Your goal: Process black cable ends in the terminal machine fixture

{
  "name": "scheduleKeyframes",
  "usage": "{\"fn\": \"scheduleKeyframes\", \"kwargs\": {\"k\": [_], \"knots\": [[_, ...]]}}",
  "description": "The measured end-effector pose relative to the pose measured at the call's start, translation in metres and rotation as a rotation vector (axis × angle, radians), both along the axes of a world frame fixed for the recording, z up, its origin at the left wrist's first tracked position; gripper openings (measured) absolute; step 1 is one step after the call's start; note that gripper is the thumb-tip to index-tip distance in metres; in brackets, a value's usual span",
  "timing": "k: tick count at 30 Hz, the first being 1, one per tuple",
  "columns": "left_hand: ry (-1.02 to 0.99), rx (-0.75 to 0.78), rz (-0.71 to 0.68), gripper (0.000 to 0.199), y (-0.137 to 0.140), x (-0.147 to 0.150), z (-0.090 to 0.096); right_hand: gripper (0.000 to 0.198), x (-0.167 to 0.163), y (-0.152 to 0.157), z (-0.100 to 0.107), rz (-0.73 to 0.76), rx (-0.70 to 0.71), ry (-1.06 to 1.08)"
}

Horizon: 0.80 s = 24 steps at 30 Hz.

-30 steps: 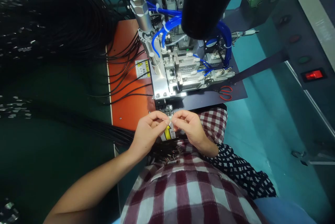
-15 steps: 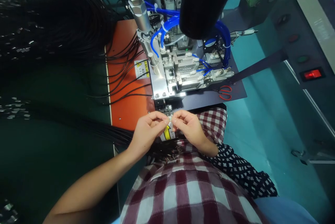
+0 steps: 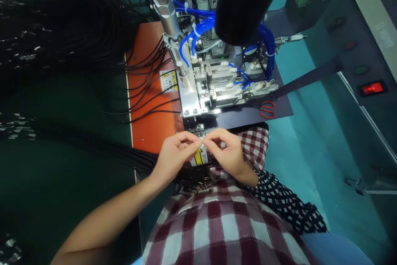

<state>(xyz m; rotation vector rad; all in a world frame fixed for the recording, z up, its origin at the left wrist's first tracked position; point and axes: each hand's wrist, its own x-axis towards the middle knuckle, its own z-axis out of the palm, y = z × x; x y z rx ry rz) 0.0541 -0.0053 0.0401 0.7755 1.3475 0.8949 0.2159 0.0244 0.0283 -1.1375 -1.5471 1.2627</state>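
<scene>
My left hand [image 3: 174, 153] is pinched, thumb against forefinger, in front of the machine. From the other side my right hand [image 3: 228, 153] also pinches, and the fingertips of both nearly meet. A tiny pale thing shows between them, too small to make out. Just beyond the fingertips is a small dark metal fixture [image 3: 200, 127] at the machine's front. Under the hands lies a yellow and white label [image 3: 200, 157], partly covered. A bundle of black cables [image 3: 141, 159] runs in from the left and passes behind my left wrist; thin bare-looking ends [image 3: 201, 182] lie near my lap.
The metal machine [image 3: 190, 101] with blue air tubes [image 3: 203, 27] stands ahead on an orange plate [image 3: 151, 132]. Black cables [image 3: 149, 99] cross that plate. Red-handled scissors [image 3: 267, 110] lie to the right. A black cylinder [image 3: 248, 4] hangs overhead; a lit red switch [image 3: 372, 88] is far right.
My right hand has turned slightly, and its fingertips have come closer to those of my left hand. My left hand has barely moved.
</scene>
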Motion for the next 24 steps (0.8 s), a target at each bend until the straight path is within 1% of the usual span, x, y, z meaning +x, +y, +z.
{"fn": "scheduleKeyframes", "kwargs": {"k": [2,3,5,8,10,12,14,16,17,19,21,24], "knots": [[-0.007,0.013,0.002,0.018,-0.001,0.000,0.000,0.012,0.002,0.001,0.001,0.015,0.084,-0.049],[-0.006,0.028,0.004,0.018,-0.001,0.000,0.000,0.012,0.002,0.001,0.001,0.024,0.079,-0.057],[0.013,0.085,0.007,0.015,-0.001,0.001,0.000,0.013,0.003,0.002,0.001,0.050,-0.021,-0.019],[0.135,0.283,-0.007,0.008,0.001,0.001,0.003,0.014,0.005,0.004,-0.003,0.107,-0.245,0.103],[0.246,0.423,-0.086,0.006,0.003,-0.001,0.004,0.016,0.006,0.003,-0.005,0.142,-0.352,0.152],[0.318,0.473,-0.215,0.006,0.006,-0.004,0.006,0.019,0.008,0.003,-0.007,0.170,-0.419,0.159],[0.355,0.430,-0.316,0.004,0.008,-0.009,0.007,0.020,0.010,0.005,-0.007,0.168,-0.436,0.153],[0.444,0.396,-0.341,0.009,0.009,-0.014,0.007,0.021,0.012,0.011,-0.009,0.123,-0.425,0.145],[0.518,0.411,-0.342,0.009,0.010,-0.016,0.006,0.021,0.012,0.014,-0.010,0.093,-0.421,0.139],[0.688,0.508,-0.326,0.007,0.012,-0.022,0.004,0.020,0.011,0.023,-0.013,0.057,-0.424,0.122],[0.821,0.634,-0.304,0.010,0.015,-0.026,0.000,0.020,0.008,0.031,-0.018,0.063,-0.426,0.106],[0.908,0.746,-0.295,0.014,0.019,-0.031,-0.007,0.018,0.003,0.040,-0.028,0.086,-0.424,0.094]]}}
